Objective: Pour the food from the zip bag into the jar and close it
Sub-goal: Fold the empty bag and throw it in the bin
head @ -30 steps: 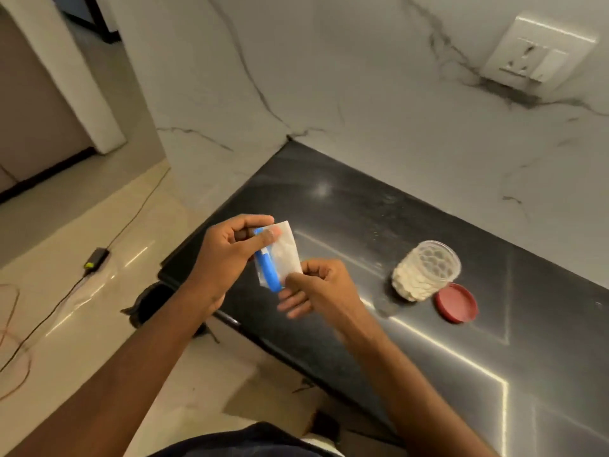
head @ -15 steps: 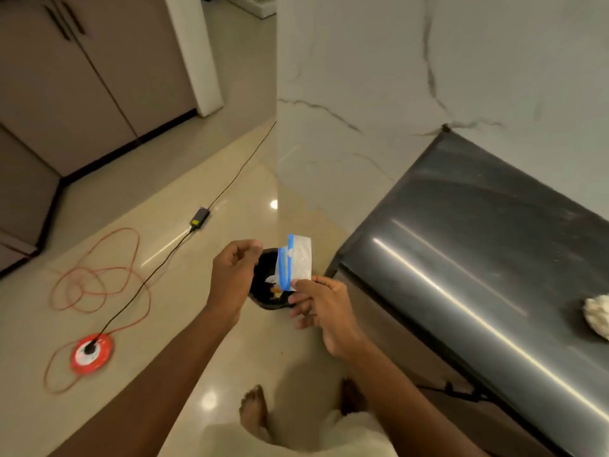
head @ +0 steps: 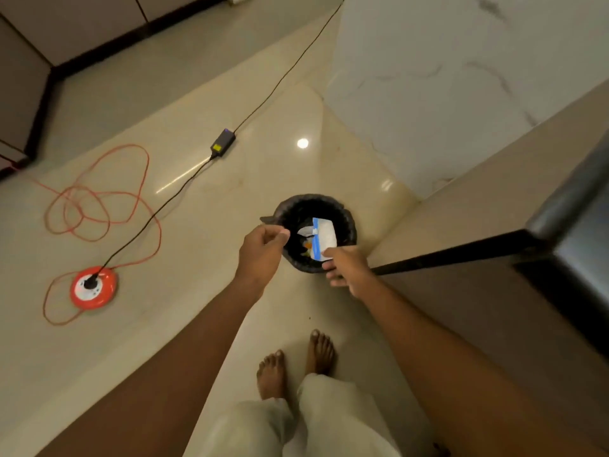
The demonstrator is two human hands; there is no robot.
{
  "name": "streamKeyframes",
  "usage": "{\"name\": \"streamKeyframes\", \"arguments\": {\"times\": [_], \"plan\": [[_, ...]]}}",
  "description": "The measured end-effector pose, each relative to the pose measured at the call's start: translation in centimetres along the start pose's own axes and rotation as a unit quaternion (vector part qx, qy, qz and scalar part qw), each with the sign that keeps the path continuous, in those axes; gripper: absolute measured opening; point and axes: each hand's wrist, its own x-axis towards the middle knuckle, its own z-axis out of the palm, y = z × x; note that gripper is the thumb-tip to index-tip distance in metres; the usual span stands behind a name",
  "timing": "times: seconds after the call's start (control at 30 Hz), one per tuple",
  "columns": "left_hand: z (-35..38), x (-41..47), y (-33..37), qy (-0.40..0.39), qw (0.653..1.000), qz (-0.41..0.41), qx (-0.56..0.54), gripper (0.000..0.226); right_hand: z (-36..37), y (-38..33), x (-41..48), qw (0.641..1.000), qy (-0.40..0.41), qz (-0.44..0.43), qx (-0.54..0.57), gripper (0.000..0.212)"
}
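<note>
The small clear zip bag (head: 324, 237) with a blue zip strip looks flat and hangs over the mouth of a black-lined bin (head: 349, 222) on the floor. My right hand (head: 347, 267) pinches the bag's lower corner from the bin's near side. My left hand (head: 262, 250) hovers at the bin's left rim with thumb and fingers pinched together and nothing visible in them. The jar and its red lid are out of view.
The black countertop's corner (head: 566, 206) juts in at the right, above a dark cabinet front. On the glossy floor to the left lie a power adapter (head: 223, 142) on a black cable, a coiled orange cord and a red extension reel (head: 93, 286). My bare feet (head: 296, 364) stand just behind the bin.
My view has swung from the counter down to the floor. The left hand let go of the bag; the right hand carried it alone over the bin. The jar left the frame.
</note>
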Motion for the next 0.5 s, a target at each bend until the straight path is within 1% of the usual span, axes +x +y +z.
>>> {"name": "streamKeyframes", "arguments": {"times": [0.13,0.27,0.4,0.47,0.5], "plan": [[1.5,5.7,-6.0,-0.006,1.0,-0.013,0.004,0.013,2.6,2.8,9.6,0.999,0.014,0.021,-0.046,0.038],[2.3,9.5,-10.3,-0.014,1.0,-0.023,-0.004,0.012,4.5,4.5,15.7,0.999,0.01,0.024,-0.04,0.041],[2.2,10.9,-11.2,-0.015,1.0,-0.02,0.006,0.009,5.2,4.5,17.4,0.999,0.004,0.032,-0.019,0.038],[1.6,10.4,-10.9,-0.016,1.0,-0.021,0.008,0.008,5.4,4.4,16.3,0.999,0.014,0.031,-0.01,0.033],[1.2,9.8,-10.4,-0.015,1.0,-0.023,0.007,0.008,5.4,4.2,15.2,0.999,0.027,0.012,-0.018,0.027]]}}
